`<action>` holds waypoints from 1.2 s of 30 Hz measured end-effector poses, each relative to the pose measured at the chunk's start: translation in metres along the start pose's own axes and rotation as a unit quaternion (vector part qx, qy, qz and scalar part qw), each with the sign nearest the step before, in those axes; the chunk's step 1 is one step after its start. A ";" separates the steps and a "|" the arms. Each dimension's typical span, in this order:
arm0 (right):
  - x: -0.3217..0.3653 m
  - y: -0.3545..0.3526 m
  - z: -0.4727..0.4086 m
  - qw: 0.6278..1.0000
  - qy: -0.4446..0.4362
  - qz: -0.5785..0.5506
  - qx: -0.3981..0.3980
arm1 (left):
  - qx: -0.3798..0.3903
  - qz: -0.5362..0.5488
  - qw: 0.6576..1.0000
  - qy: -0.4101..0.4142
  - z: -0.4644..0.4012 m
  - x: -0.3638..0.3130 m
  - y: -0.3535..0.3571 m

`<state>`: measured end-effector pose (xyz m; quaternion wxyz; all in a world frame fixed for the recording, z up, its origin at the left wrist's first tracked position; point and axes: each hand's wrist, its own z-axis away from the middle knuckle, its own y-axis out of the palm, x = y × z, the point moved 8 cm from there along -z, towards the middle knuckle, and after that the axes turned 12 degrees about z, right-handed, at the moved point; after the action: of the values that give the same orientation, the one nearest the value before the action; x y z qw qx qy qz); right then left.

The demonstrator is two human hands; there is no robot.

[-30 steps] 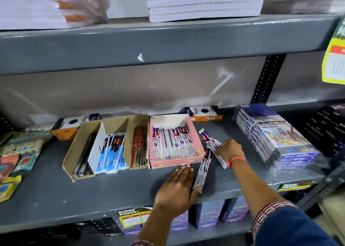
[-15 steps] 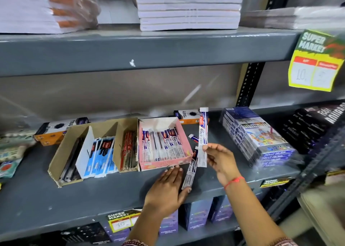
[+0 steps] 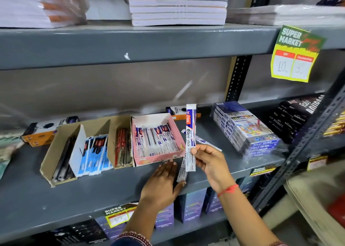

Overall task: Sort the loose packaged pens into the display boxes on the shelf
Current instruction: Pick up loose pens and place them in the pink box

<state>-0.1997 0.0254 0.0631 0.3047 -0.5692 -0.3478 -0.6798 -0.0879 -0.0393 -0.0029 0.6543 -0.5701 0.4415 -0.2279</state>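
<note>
My right hand (image 3: 211, 161) holds a white, blue and red packaged pen (image 3: 190, 133) upright, just right of the pink display box (image 3: 158, 159). That box holds several pens in the same packaging. My left hand (image 3: 162, 182) rests flat on the grey shelf (image 3: 56, 204) in front of the pink box, its thumb beside another loose packaged pen (image 3: 182, 173) lying there. More loose pens (image 3: 205, 141) lie behind my right hand. The brown cardboard box (image 3: 61, 145) to the left has compartments with black, blue and red pens.
A shrink-wrapped stack of colour pencil boxes (image 3: 248, 130) stands at the right, dark packets (image 3: 296, 115) beyond it. Orange boxes (image 3: 41, 131) lie at the back. A yellow price tag (image 3: 295, 59) hangs from the upper shelf, which carries stacks of notebooks (image 3: 177, 5).
My right hand picked a loose pen off the shelf and raised it upright. My left hand stayed flat on the shelf. The camera shifted right.
</note>
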 end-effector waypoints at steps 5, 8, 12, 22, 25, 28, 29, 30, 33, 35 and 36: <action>-0.003 0.007 -0.005 1.000 0.010 0.014 0.000 | -0.006 0.007 1.000 0.013 -0.001 0.001 0.001; 0.002 0.015 -0.012 0.999 0.012 0.042 0.000 | -0.041 0.030 0.998 0.038 0.001 -0.005 -0.007; 0.017 0.035 -0.041 0.991 0.009 0.135 -0.017 | -0.027 0.065 0.997 0.028 0.001 -0.005 -0.008; 0.018 0.090 -0.101 0.743 0.002 0.670 -0.007 | -0.006 0.059 0.998 -0.008 -0.007 0.007 0.006; 0.014 0.095 -0.100 0.703 -0.006 0.711 0.009 | -0.003 0.048 0.999 -0.013 -0.007 0.008 0.006; 0.020 0.092 -0.101 0.701 -0.026 0.712 0.007 | 0.002 0.045 0.999 -0.024 -0.007 0.011 0.008; 0.027 0.086 -0.101 0.709 -0.038 0.704 -0.011 | 0.006 0.045 0.999 -0.024 -0.007 0.010 0.008; 0.036 0.076 -0.102 0.717 -0.052 0.694 -0.041 | 0.007 0.043 0.999 -0.025 -0.007 0.010 0.008; 0.046 0.019 -0.105 0.739 -0.035 0.658 -0.139 | 0.010 0.030 0.999 -0.015 -0.003 0.007 0.005; 0.027 -0.022 -0.107 0.722 0.034 0.677 -0.136 | 0.007 0.030 0.999 -0.022 -0.002 0.007 0.003; 0.012 -0.038 -0.109 0.710 0.073 0.691 -0.116 | 0.003 0.023 0.999 -0.030 -0.002 0.007 0.000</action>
<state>-0.2942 -0.0427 0.0580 0.6453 -0.6303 0.2476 -0.3536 -0.0859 -0.0454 -0.0053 0.6739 -0.5644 0.4341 -0.1972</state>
